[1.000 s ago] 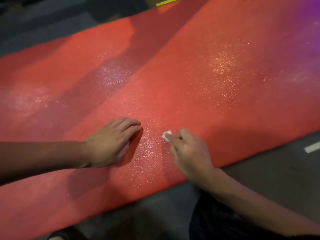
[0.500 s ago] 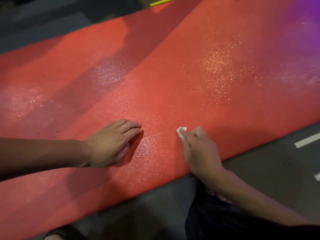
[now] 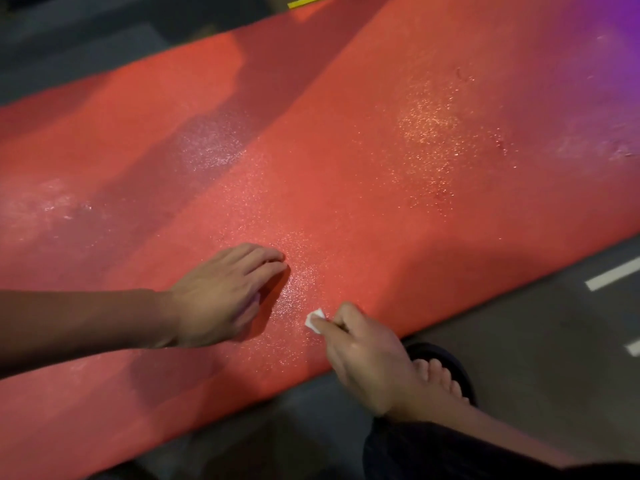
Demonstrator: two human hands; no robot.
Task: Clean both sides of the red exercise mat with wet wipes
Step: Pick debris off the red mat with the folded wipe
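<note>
The red exercise mat [image 3: 346,161] lies flat across the floor and fills most of the view, with glistening wet patches on its textured surface. My left hand [image 3: 221,292] rests palm down on the mat near its front edge, fingers straight. Just to its right, my right hand [image 3: 360,355] holds a small folded white wet wipe [image 3: 314,319] in curled fingers and presses it onto the mat close to the front edge. Only a corner of the wipe shows past my fingertips.
Dark grey floor [image 3: 519,341] runs along the mat's front edge, with white tape marks [image 3: 613,278] at the right. A bare foot in a black sandal [image 3: 446,375] stands on the floor just behind my right wrist. A yellow strip [image 3: 308,1] lies beyond the mat's far edge.
My right hand has pulled the wipe back toward me and to the left, nearer the mat's front edge. My left hand has stayed in place. The foot has come into view.
</note>
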